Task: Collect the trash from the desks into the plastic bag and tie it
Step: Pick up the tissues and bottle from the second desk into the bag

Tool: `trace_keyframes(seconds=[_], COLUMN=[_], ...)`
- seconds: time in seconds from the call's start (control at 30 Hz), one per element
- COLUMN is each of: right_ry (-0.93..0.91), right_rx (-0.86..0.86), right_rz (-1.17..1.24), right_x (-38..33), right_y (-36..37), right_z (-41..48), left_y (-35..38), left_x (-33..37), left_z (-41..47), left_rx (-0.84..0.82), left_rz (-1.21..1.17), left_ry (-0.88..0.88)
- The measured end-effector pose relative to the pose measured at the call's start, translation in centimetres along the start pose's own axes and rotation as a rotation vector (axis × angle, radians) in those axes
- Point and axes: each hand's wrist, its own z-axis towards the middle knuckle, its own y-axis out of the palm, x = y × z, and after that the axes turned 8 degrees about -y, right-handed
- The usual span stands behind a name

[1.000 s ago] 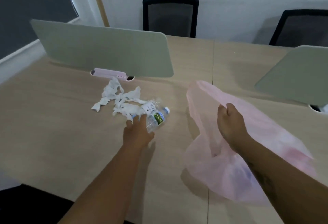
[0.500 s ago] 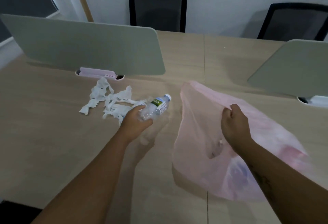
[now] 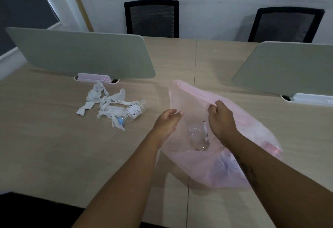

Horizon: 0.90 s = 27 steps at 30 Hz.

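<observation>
pink bag (image 3: 239, 164) rim pinched by right hand (image 3: 220, 119); left hand (image 3: 166, 123) loosely curled, empty, at its mouth.

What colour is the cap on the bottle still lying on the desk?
Light blue. The cap shows among the crumpled tissues in the head view.

The scene was dim and evenly lit, with a cool grey cast and no glare. Soft shadows lay on the counter (image 3: 54, 152) beneath both forearms. Wide-angle distortion bowed the dividers (image 3: 81, 54) toward 9 and 3 o'clock. The hands (image 3: 166, 122) showed slight motion blur; fine detail was soft throughout.
</observation>
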Motion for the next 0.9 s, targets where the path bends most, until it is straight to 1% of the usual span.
trace_keyframes(seconds=[0.13,0.23,0.37,0.47,0.57,0.7,0.83,0.9], right_ry=[-0.018,-0.024,-0.025,-0.022,-0.009,-0.001,0.037,0.053], right_rx=[-0.050,-0.089,-0.139,-0.134,-0.125,-0.120,-0.098,-0.090], right_rz=[0.013,0.028,0.004,-0.040,-0.084,-0.116,-0.136,-0.140], right_x=[0.7,1.0,0.8,0.6,0.6,0.7,1.2,1.4], right_y=[0.0,1.3,3.8,5.8,7.8,9.6,10.4,10.4], right_z=[-0.1,0.0,0.6,1.7,2.6,3.7,4.5,4.8], left_y=[-3.2,-6.7,-10.9,-13.1,-14.5,-15.8,-16.5,-16.5], left_x=[-0.7,-1.8,-3.0,-3.2,-3.3,-3.4,-4.1,-4.1], left_z=[-0.5,-0.5,1.2,3.2,5.9,9.7,11.3,11.6], left_rx=[0.274,0.406,0.544,0.561,0.536,0.504,0.538,0.552], left_rz=[0.203,0.347,0.622,0.820,0.976,1.009,1.109,1.078], left_ry=[0.084,0.075,0.040,0.029,0.046,0.043,0.026,0.024])
